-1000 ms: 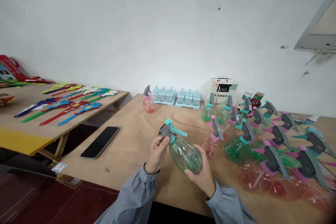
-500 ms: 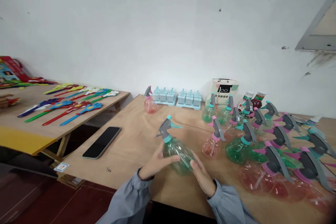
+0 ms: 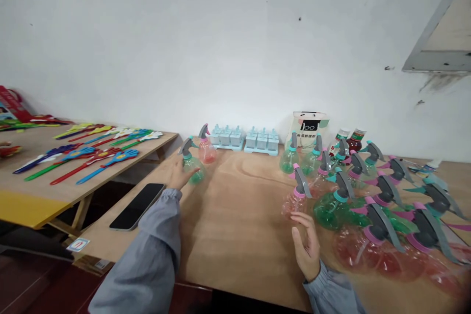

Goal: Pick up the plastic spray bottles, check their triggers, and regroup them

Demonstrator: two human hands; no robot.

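My left hand (image 3: 179, 172) reaches to the back left of the table, its thumb and fingers around a green spray bottle (image 3: 195, 174) with a grey and turquoise trigger head. Beside that bottle, at the back, stands a pink spray bottle (image 3: 208, 152). My right hand (image 3: 307, 245) is open, thumb and fingers apart, just in front of another pink spray bottle (image 3: 293, 203). Whether its fingertips touch that bottle I cannot tell. Several more green and pink spray bottles, such as a large green spray bottle (image 3: 331, 212), crowd the right side.
Two light blue popsicle moulds (image 3: 261, 145) and a paper bag (image 3: 307, 132) stand by the wall. A black-screened phone (image 3: 137, 207) lies at the left edge. The neighbouring table holds colourful hand clappers (image 3: 79, 166). Two sauce-like bottles (image 3: 356, 141) stand behind the spray bottles.
The green spray bottle has gone from the front middle to the back left with my left hand. My right hand has come off it and moved right, towards the pink bottle.
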